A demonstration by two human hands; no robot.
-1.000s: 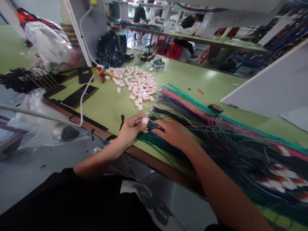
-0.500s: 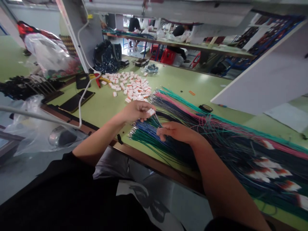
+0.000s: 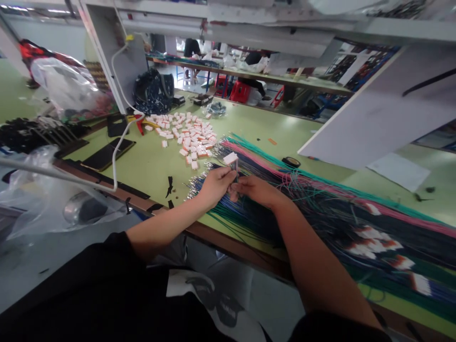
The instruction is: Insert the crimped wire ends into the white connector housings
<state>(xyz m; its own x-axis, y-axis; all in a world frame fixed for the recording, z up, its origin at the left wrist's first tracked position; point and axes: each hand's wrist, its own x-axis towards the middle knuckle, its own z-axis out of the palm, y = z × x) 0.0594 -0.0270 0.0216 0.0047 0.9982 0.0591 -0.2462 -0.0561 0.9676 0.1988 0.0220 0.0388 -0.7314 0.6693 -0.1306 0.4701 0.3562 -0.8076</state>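
Observation:
A white connector stands up above my fingers, with thin wires running down from it. My left hand is closed on these wires just below the connector. Close on its right, my right hand pinches the same wires, its fingertips nearly touching my left fingers. Beneath both hands lie bundles of blue and green wires with metal tips at their left ends. A pile of white and orange connectors is spread beyond my left hand.
Pink wires stretch to the right, where finished-looking connectors lie on dark wires. Black tape sits behind them. A phone, pliers and a white cord are at left. A slanted panel stands at right.
My left hand has moved from the connector down onto its wires, beside my right hand. The connector now shows upright above the fingers. The camera view has shifted slightly.

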